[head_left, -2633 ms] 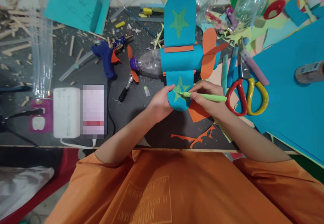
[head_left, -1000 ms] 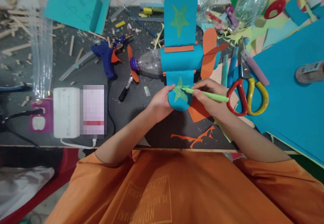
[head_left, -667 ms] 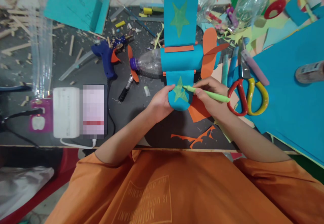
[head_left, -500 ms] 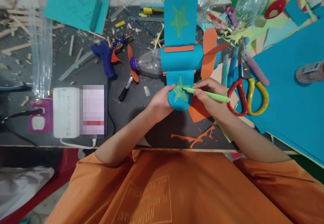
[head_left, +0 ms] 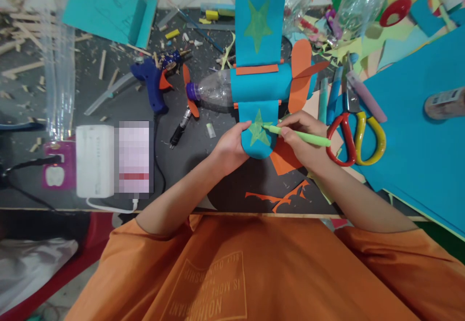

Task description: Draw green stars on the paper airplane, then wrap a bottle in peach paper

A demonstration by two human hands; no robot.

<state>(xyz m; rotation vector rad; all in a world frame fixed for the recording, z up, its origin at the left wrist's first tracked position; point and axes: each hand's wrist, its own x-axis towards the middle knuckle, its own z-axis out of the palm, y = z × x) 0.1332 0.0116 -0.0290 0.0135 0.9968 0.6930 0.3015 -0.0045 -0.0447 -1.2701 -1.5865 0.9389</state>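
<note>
A toy plane [head_left: 261,83] made from a clear bottle and blue card lies across the desk, with an orange propeller on its purple cap and orange tail pieces. My left hand [head_left: 232,149] grips the near wing's rounded end, thumb on top and fingers beneath. In my right hand [head_left: 303,134] is a light green marker [head_left: 308,138], held in a writing grip. Its tip touches the yellow-green star [head_left: 258,129] coloured on that wing. A matching star [head_left: 258,24] shows on the far wing.
Scissors [head_left: 351,117] with red and yellow handles lie right of my right hand. A blue glue gun [head_left: 152,81] is at left, near a white box [head_left: 95,161] and a phone [head_left: 134,159]. Orange paper scraps [head_left: 279,197] lie near the desk edge; blue card [head_left: 417,132] covers the right.
Very little differs. The far wing's tip appears slightly higher and wider, and the marker has shifted only a hair; both hands keep their places.
</note>
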